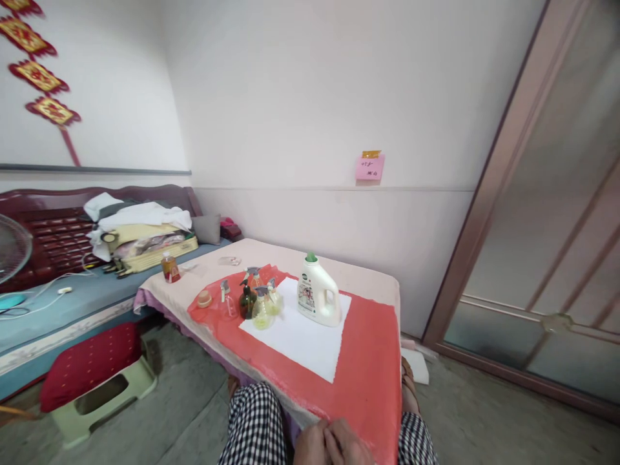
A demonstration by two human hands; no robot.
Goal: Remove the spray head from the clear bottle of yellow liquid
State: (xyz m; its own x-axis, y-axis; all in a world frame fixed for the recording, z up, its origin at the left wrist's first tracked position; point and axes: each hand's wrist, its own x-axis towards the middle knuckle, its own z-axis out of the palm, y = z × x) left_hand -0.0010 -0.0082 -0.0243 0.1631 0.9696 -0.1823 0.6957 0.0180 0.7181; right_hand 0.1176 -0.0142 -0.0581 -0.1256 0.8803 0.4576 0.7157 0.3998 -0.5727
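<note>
My left hand [310, 445] and my right hand [346, 442] rest together at the near edge of the table [271, 255], fingers curled, holding nothing. Ahead lies a red cloth [372, 361] with a white sheet [300, 336] on top. A white detergent jug [317, 290] with a green cap stands upright on the sheet. To its left stands a cluster of small spray bottles [256, 300], one dark green, others clear with yellowish liquid. A small round lid [204, 298] lies on the red cloth at the left.
An orange-filled bottle [170, 267] stands at the table's far left. A bed [58, 303] with piled bedding is on the left, a red-cushioned stool [92, 381] beside it. A sliding glass door [547, 258] is on the right. A pink note [370, 166] hangs on the wall.
</note>
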